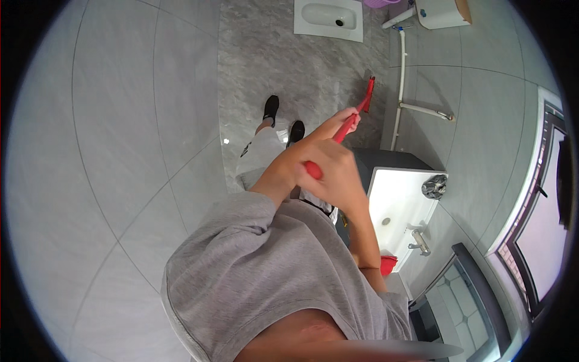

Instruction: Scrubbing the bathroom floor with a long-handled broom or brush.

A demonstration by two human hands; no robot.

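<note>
A red long-handled floor tool (368, 96) slants away from me, its narrow red head low near the grey tiled floor on the right. Whether that head is a broom or a squeegee, I cannot tell. My right hand (332, 172) is closed around the top of the handle, with the rounded red end poking out by the thumb; this hand is slightly blurred. Farther down, my left hand (348, 119) is wrapped round the handle. The left forearm passes partly behind the right hand.
A white squat toilet (329, 19) is set in the floor ahead. White pipes (401, 78) run along the right wall. Beside me stand a dark cabinet with a white sink (386, 205), a tap (420, 243) and a red object (388, 264). A mirror (461, 301) and window (546, 211) are at right.
</note>
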